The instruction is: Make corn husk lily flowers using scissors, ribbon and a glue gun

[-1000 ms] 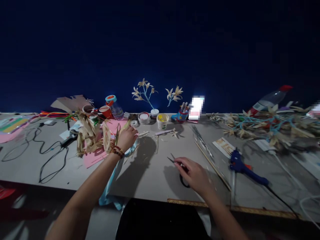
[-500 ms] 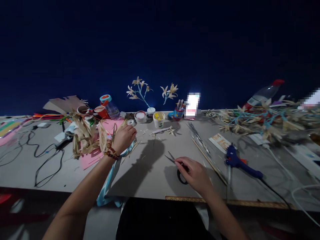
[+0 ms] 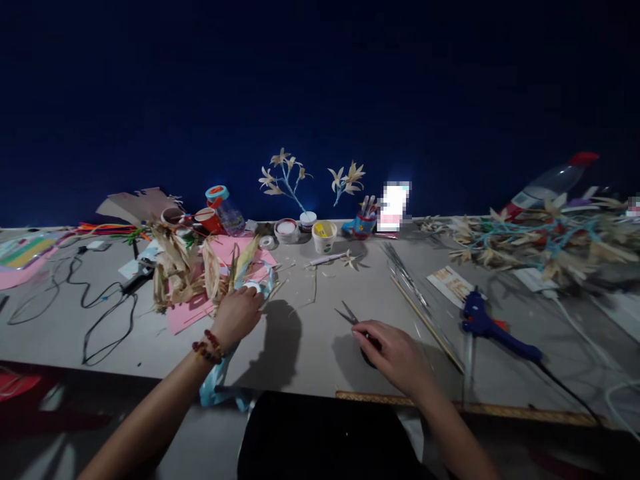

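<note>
My left hand (image 3: 240,316) is closed at a roll of light-blue ribbon or tape (image 3: 256,285), over the pile's right side; whether it grips the roll is hard to make out. The blue strip (image 3: 220,383) hangs over the table's front edge. In my right hand (image 3: 387,348) are dark-handled scissors (image 3: 349,316), blades slightly apart and pointing up and left above the table. Dried husks (image 3: 173,270) lie on pink paper (image 3: 187,313) left of my left hand. A loose husk flower (image 3: 351,260) rests beside a white pen (image 3: 327,259).
At the back stand flower stems (image 3: 290,180), a white cup (image 3: 324,237), a pen holder (image 3: 364,223) and a lit phone (image 3: 393,207). To the right are wires (image 3: 425,313), a blue glue gun (image 3: 500,333), finished branches (image 3: 540,237) and a bottle (image 3: 550,183). Black cables (image 3: 107,320) lie left.
My left hand has moved back toward me, from near the small white roll to the blue roll. My right hand still holds the scissors. The view has shifted slightly.
</note>
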Demonstrator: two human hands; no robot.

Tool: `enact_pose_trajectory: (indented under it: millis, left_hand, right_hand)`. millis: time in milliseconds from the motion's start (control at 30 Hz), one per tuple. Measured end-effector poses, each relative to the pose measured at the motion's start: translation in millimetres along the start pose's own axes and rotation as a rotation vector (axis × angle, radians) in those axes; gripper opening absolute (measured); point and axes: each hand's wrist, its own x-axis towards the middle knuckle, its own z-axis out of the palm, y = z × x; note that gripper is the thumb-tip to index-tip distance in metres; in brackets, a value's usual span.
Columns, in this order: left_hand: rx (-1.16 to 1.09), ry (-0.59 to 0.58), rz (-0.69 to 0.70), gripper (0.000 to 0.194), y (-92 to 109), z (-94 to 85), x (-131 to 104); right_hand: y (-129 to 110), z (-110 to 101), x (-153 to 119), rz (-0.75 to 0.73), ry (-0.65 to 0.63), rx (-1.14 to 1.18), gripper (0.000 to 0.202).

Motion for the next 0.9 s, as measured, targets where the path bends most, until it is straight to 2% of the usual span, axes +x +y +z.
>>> enact_pose_trajectory:
  millis: [100, 233, 300, 367, 433, 533, 600, 667, 733, 800, 900]
  left_hand:
    - [0.006, -0.005, -0.037, 0.012, 6.1, 7.9, -12.8]
    - [-0.027, 0.014, -0.060, 0.020, 6.9, 14.1, -17.4]
    - [-0.107, 0.060, -0.092, 0.021, 8.9, 14.7, -20.7]
    - [-0.389, 0.168, -0.198, 0.017, 16.8, 14.9, -25.5]
    - [-0.888, 0.305, -0.365, 0.016, 33.3, 15.9, -30.2]
    - [-1.535, 0.471, -0.529, 0.018, 72.6, 18.9, -34.5]
    - [-1.739, 0.518, -0.553, 0.018, 101.7, 21.4, -36.0]
    - [-1.766, 0.552, -0.537, 0.016, 126.3, 23.5, -37.8]
    - [-1.722, 0.554, -0.496, 0.013, 142.7, 24.7, -39.9]
    - [-1.687, 0.523, -0.435, 0.011, 149.8, 24.4, -41.8]
    - [-1.685, 0.407, -0.326, 0.012, 147.7, 20.6, -42.0]
  right_hand:
    - [0.6, 2.7, 0.8, 0.006, -0.021, 0.021, 0.023]
    - [-0.1, 6.9, 3.7, -0.025, -0.030, 0.042, 0.024]
    - [-0.8, 7.4, 4.3, -0.026, -0.021, 0.059, 0.023]
    - [-2.4, 8.2, 4.5, -0.008, -0.018, 0.100, 0.023]
    - [-6.0, 11.6, 5.2, 0.021, -0.021, 0.166, 0.022]
    - [-17.1, 25.1, 9.7, 0.099, -0.022, 0.368, 0.019]
    - [-27.8, 37.8, 15.7, 0.183, -0.043, 0.602, 0.020]
    - [-39.1, 49.4, 22.7, 0.259, -0.063, 0.840, 0.023]
    - [-48.9, 56.1, 28.9, 0.290, -0.025, 0.982, 0.025]
    - [-55.8, 56.1, 32.7, 0.283, 0.032, 1.028, 0.022]
    - [-59.0, 47.1, 33.4, 0.219, 0.053, 0.977, 0.018]
